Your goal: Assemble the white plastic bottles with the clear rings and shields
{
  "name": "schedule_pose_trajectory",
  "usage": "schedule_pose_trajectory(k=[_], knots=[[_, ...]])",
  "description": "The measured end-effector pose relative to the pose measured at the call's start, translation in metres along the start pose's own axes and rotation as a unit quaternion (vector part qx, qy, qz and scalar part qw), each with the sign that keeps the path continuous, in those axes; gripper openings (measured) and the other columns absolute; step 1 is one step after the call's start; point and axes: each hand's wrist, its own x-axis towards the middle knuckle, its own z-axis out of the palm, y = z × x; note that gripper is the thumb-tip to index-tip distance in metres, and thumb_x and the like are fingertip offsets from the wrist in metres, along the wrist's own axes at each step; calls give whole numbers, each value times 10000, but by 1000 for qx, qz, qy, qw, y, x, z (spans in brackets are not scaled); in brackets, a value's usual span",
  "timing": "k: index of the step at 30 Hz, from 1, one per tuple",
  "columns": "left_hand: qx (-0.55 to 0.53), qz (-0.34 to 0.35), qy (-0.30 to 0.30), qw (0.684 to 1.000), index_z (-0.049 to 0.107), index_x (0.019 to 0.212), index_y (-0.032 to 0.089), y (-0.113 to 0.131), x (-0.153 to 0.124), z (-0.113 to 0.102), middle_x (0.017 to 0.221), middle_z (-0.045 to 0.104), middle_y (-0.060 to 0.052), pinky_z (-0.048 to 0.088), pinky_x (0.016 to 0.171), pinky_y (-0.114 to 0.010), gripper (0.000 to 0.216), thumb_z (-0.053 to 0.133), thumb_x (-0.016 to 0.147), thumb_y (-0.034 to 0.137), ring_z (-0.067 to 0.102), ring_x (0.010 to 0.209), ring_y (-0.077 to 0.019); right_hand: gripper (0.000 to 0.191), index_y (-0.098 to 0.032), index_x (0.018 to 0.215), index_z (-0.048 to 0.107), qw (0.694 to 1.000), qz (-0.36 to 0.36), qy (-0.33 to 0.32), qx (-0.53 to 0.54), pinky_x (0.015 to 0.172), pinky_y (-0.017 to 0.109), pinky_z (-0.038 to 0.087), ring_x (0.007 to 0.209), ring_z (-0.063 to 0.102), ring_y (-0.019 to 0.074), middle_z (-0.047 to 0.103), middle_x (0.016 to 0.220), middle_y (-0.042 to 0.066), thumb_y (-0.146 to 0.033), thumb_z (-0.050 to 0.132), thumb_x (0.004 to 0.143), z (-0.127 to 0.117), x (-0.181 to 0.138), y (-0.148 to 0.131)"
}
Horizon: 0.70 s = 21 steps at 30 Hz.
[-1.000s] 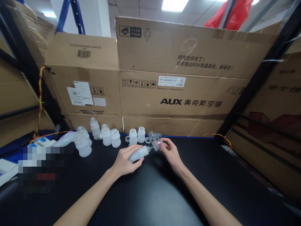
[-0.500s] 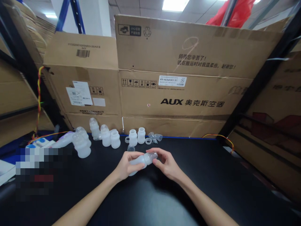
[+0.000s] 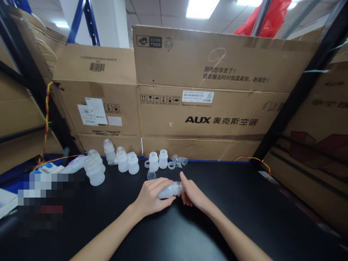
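Note:
A translucent white baby bottle with a clear dome cap lies nearly level above the black tabletop, its cap end toward the right. My left hand is closed around the bottle's body, thumb below and fingers over the top. Against the cap end is my right hand, its thumb raised and its other fingers curled underneath; the palm side covers the tip of the cap. Just beyond my left hand a loose clear cap rests on the table.
Two open bottles stand at the back, with a ring and several clear caps to their right. More bottles, several capped, stand at the left. Large cardboard walls off the rear of the black table.
The bottle has turned closer to level and shifted slightly right. My right hand has gone from fingertips on the cap to its palm side against the cap end, thumb up.

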Motion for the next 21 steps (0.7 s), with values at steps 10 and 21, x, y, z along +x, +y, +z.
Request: schedule_pose_trajectory(k=[10, 21], knots=[[42, -72, 28, 996, 631, 1307, 351, -4, -2, 6, 1224, 761, 7, 594, 878, -321, 490, 776, 841, 392, 762, 980, -227, 371, -184, 988, 647, 972, -208, 107, -14, 690, 272, 495, 797, 596, 176, 649, 902, 41, -546, 568, 965, 15, -8, -5], [-124, -139, -56, 981, 576, 1299, 283, 6, 0, 11, 1255, 745, -19, 592, 983, -310, 393, 670, 930, 378, 744, 1086, -196, 275, -249, 1156, 633, 955, -267, 108, -75, 747, 270, 510, 899, 638, 180, 688, 1061, 20, -386, 680, 923, 15, -10, -4]])
